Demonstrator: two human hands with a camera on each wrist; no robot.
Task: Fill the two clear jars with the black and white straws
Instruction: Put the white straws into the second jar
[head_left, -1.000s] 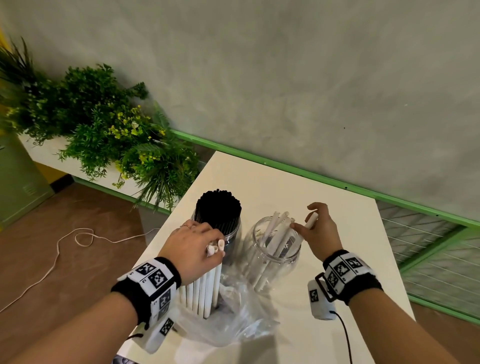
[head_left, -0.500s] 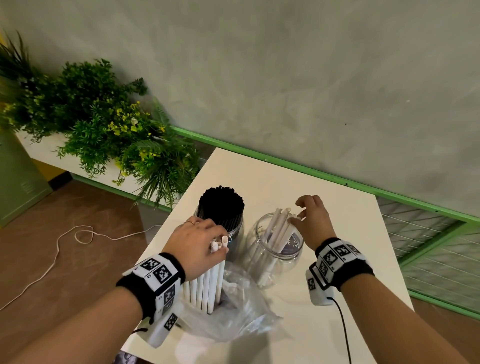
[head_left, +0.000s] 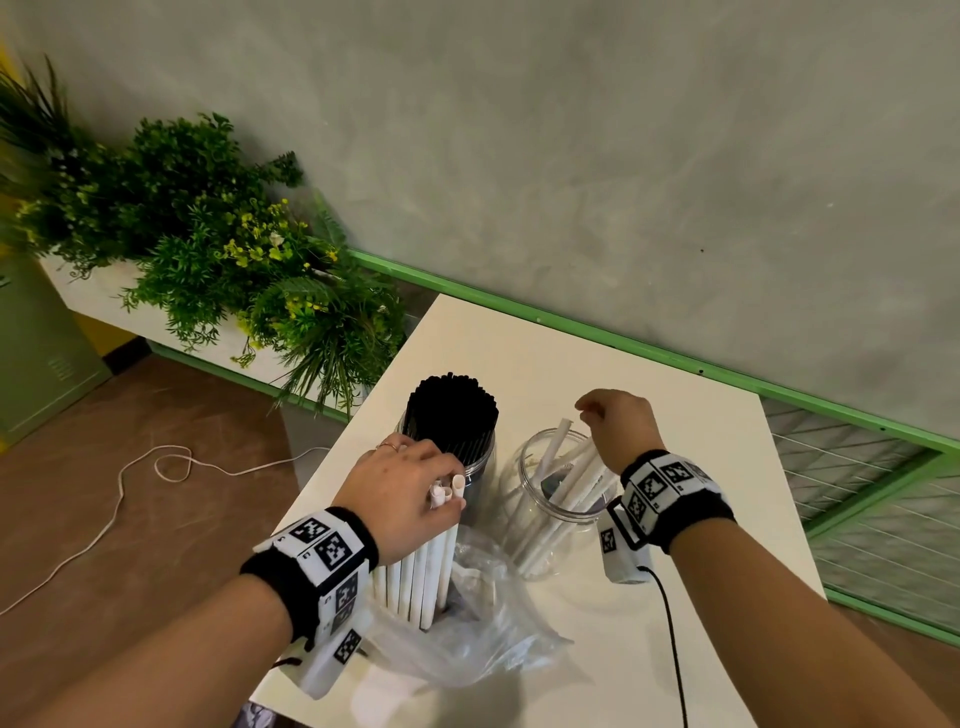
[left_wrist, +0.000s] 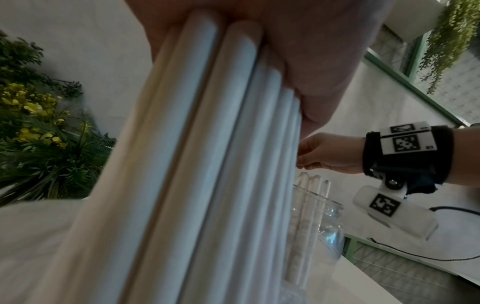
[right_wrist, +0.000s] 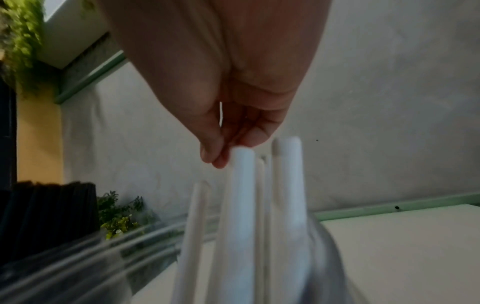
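Black straws (head_left: 451, 415) pack the left clear jar (head_left: 483, 470). The right clear jar (head_left: 522, 467) holds several white straws (head_left: 576, 483) leaning to its right side. My left hand (head_left: 447, 493) grips an upright bundle of white straws (head_left: 426, 577) near its top; the left wrist view shows the bundle (left_wrist: 207, 164) filling my palm. My right hand (head_left: 584, 410) hovers over the right jar with its fingers loosely curled and nothing in them. In the right wrist view its fingertips (right_wrist: 221, 160) sit right by the top of one jarred straw (right_wrist: 241, 185).
A crumpled clear plastic bag (head_left: 483, 623) lies around the foot of the bundle on the white table (head_left: 571, 364). Green plants (head_left: 208, 249) stand left of the table, a green rail (head_left: 675, 364) runs behind it, and a white cable (head_left: 130, 483) lies on the floor.
My right hand let a white straw go into the right jar and has lifted slightly above it. The left hand has kept its grip on the bundle.
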